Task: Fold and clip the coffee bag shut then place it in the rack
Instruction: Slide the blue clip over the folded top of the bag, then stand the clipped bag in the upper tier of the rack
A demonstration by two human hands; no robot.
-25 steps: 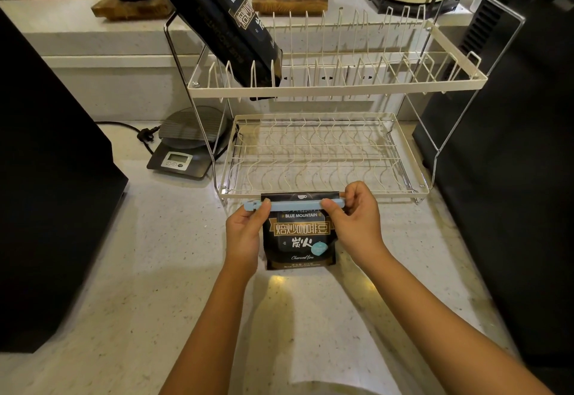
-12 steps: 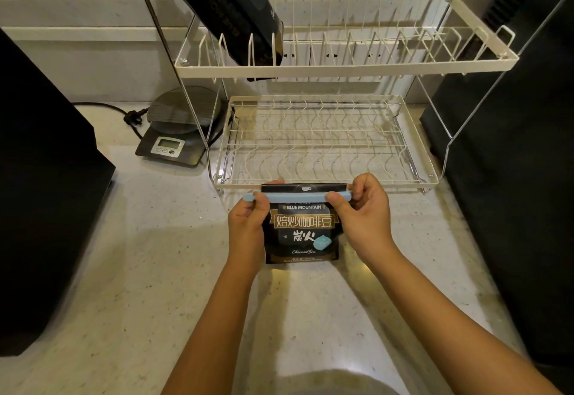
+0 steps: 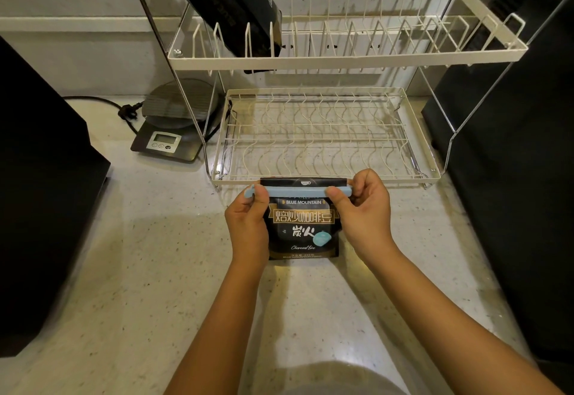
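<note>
Both forearms reach forward, the left hand (image 3: 248, 223) and right hand (image 3: 365, 213) level, fingers curled, thumbs pinching.

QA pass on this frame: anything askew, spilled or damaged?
Nothing spilled or damaged. The big bag in the rack's top tier leans left. The clip sits level across the small bag, both hands on its ends.
</note>
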